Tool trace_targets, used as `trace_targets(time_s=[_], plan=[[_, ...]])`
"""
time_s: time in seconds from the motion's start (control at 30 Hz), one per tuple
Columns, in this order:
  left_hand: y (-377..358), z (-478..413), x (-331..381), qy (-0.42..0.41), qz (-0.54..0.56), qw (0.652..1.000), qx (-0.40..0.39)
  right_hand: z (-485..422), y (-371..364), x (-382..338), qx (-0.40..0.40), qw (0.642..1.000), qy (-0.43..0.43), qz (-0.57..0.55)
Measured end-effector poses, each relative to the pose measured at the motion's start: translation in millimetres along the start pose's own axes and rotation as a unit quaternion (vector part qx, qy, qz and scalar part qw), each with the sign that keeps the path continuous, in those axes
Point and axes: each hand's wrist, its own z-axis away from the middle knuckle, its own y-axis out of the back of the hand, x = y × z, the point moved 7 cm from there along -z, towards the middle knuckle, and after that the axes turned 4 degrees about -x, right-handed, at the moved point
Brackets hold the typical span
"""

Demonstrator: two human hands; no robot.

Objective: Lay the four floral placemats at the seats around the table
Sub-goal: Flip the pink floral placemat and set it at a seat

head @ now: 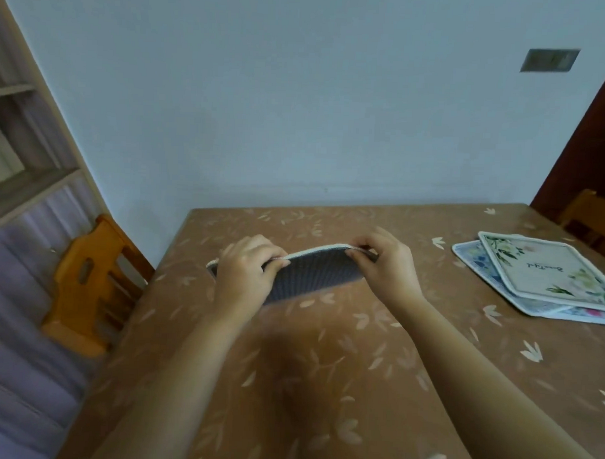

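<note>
Left hand: forearm stretched forward over the table, fingers curled over the upper edge of the held placemat, thumb behind it, pinching.
Right hand: forearm likewise extended, fingertips and thumb nipping the same edge further right.
Held placemat: lifted above the middle of the table between both hands, tilted so its underside faces the camera, top edge bowed upward. The underside is dark grey with a fine ribbed weave and the border is pale stitched binding. Its printed face is hidden.
Stack of placemats: flat on the table's right side, well apart from the hands. They are rounded rectangles, white-bound and fanned askew. The top one has green-and-white flowers with script lettering, the one below is blue floral, and the lowest shows a pink corner. Count, going by the edges: three.
Table: brown glossy covering printed with pale leaves. One.
Wooden chairs: orange-brown, slatted, one at the left and one at the far right. Two.
Wall plate: grey, rectangular. One.
</note>
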Motion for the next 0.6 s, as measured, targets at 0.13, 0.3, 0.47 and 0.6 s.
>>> trace_targets(time_s=[0.13, 0.3, 0.47, 0.6], plan=[[-59, 72, -38, 0.095, 0.061, 0.991, -0.066, 63, -48, 47, -0.092, 0.991, -0.089, -0.031], [-122, 166, -74, 0.228, 0.108, 0.95, -0.183, 155, -107, 96, -0.239, 0.944, -0.223, -0.029], [-145, 221, -86, 0.319, 0.139, 0.915, -0.205, 203, -127, 112, -0.291, 0.911, -0.29, -0.047], [-154, 235, -87, 0.314, 0.131, 0.908, -0.244, 218, -136, 114, -0.33, 0.904, -0.27, -0.027]])
